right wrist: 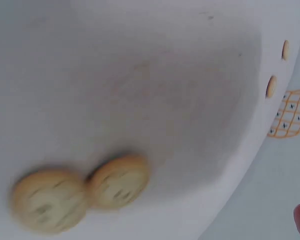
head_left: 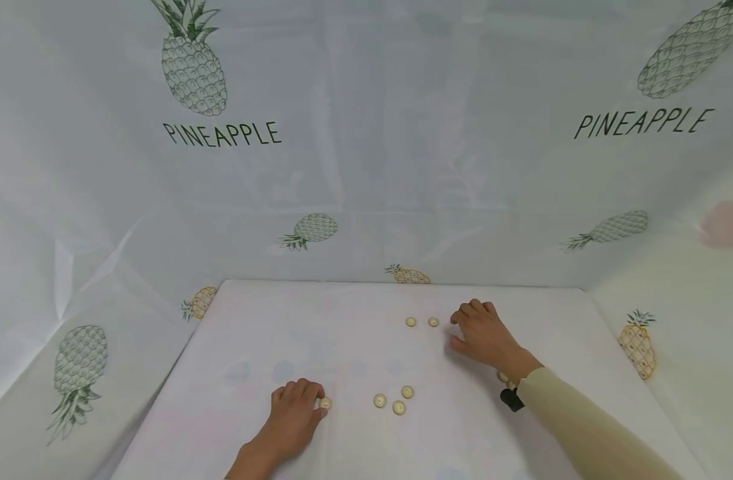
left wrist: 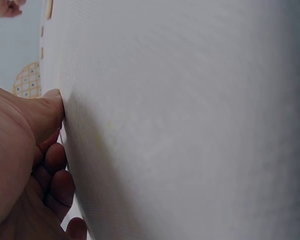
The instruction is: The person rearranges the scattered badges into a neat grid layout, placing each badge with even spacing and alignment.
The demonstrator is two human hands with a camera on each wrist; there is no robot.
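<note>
At the front of the table, my left hand (head_left: 291,417) pinches a small round wooden disc (head_left: 325,403) between thumb and forefinger. The left wrist view shows the thumb (left wrist: 52,107) and curled fingers close to the white surface, the disc hidden there. Farther back on the right, my right hand (head_left: 483,333) hovers over the table with loosely bent fingers and nothing in them. Just left of its fingertips lie two similar discs, the nearer one (head_left: 433,322) and another (head_left: 411,321). Two marked discs (right wrist: 118,181) lie side by side under the right wrist.
Three more discs (head_left: 399,407) lie grouped right of my left hand. The white-covered table (head_left: 354,347) ends at a back edge against a hanging pineapple-print sheet (head_left: 390,167). A black wrist device (head_left: 512,400) sits at the right sleeve's cuff.
</note>
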